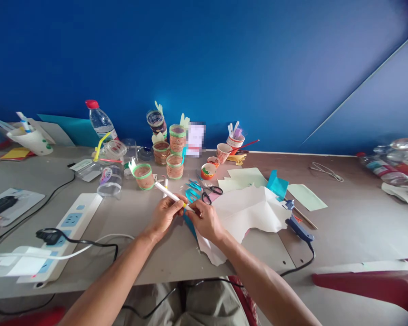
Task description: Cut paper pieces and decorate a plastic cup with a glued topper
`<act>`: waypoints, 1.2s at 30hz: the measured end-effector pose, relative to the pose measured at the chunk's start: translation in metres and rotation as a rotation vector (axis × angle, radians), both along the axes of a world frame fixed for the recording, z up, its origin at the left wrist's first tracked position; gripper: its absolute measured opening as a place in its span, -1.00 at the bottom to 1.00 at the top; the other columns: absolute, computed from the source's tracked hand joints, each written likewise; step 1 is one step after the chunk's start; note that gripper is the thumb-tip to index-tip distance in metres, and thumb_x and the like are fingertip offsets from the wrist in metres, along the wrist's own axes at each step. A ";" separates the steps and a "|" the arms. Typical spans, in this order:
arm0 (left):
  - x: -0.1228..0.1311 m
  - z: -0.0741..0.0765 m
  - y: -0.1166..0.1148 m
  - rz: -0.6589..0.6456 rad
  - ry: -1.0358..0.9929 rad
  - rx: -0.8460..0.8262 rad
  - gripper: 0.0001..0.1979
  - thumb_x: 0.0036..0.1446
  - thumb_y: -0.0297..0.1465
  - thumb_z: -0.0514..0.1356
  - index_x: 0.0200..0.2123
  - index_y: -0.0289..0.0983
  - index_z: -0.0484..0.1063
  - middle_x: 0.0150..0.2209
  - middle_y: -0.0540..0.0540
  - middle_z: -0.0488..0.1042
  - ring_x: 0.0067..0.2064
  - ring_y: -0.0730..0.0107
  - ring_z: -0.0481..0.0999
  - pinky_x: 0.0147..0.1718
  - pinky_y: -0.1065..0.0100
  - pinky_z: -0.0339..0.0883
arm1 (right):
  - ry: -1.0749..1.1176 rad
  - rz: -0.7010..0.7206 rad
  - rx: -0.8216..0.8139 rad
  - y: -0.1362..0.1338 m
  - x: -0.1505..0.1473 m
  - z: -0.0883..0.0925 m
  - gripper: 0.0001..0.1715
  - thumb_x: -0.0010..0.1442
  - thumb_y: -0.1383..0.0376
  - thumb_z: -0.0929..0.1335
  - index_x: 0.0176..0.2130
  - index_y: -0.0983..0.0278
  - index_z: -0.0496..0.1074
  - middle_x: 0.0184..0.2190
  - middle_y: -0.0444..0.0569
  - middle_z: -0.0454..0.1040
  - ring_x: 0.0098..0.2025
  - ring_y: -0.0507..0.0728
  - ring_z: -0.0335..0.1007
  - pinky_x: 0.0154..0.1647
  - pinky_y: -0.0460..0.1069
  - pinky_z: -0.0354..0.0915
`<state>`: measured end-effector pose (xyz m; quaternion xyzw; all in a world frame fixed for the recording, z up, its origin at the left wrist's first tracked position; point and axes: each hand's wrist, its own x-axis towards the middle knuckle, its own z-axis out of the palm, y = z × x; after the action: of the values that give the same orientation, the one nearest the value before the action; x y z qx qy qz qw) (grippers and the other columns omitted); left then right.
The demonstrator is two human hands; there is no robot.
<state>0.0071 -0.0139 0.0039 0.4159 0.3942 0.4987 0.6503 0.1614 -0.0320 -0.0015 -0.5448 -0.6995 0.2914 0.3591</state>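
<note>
A white marker point(166, 192) with a yellow band slants between my two hands above the table. Its barrel is pinched in my left hand point(165, 215), thumb on top. My right hand point(206, 219) has its fingers closed around the lower right end, near the yellow band; its very tip is partly hidden. Under my right hand lies a large sheet of white paper point(238, 206) with wavy edges. Just beyond the hands are black-handled scissors point(216, 190) and blue paper scraps point(192, 192).
Decorated cups point(144, 176) stand toward the blue wall. Paper cups point(223, 153) are right of them. A blue glue gun point(301, 228) lies on the right with its cord trailing. A power strip point(78, 226) and cables occupy the left. Bottles point(102, 120) stand behind.
</note>
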 end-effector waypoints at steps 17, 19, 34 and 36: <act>-0.023 0.018 0.007 0.153 -0.385 0.051 -0.74 -0.13 -0.28 0.42 -0.42 -0.29 0.50 -0.48 0.03 0.43 -0.61 0.69 0.17 -0.56 0.48 0.13 | 0.510 0.484 -0.462 -0.006 0.013 0.003 -0.55 0.16 -0.07 0.34 -0.38 0.27 0.40 -0.63 -0.17 0.34 -0.65 -0.04 0.14 -0.61 -0.10 0.10; -0.023 0.017 0.008 0.106 -0.370 0.041 -0.74 -0.12 -0.28 0.42 -0.41 -0.31 0.50 -0.50 0.02 0.42 -0.61 0.68 0.19 -0.55 0.48 0.16 | 0.577 0.418 -0.434 -0.002 0.013 -0.001 -0.55 0.06 -0.07 0.41 -0.39 0.27 0.39 -0.62 -0.19 0.31 -0.63 -0.04 0.15 -0.59 -0.10 0.12; -0.007 0.007 -0.003 -0.183 -0.007 -0.016 -0.61 -0.05 -0.14 0.36 -0.26 -0.34 0.53 -0.48 0.00 0.41 -0.55 0.60 0.25 -0.55 0.46 0.10 | 0.236 -0.114 0.129 0.022 0.012 -0.012 -0.58 0.20 0.25 0.27 0.02 0.26 0.47 -0.41 -0.04 0.44 -0.37 0.10 0.30 -0.27 0.00 0.28; -0.004 0.004 -0.004 -0.246 0.081 0.024 -0.59 -0.01 -0.12 0.32 -0.21 -0.33 0.51 -0.48 -0.01 0.41 -0.52 0.55 0.28 -0.54 0.45 0.13 | 0.344 -0.067 0.055 0.021 0.016 -0.009 -0.58 0.22 0.15 0.27 -0.01 0.27 0.50 -0.43 -0.04 0.44 -0.38 0.10 0.30 -0.28 0.01 0.29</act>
<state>0.0027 -0.0184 0.0079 0.4886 0.3602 0.4025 0.6852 0.1769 -0.0105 -0.0107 -0.4997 -0.6169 0.3491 0.4979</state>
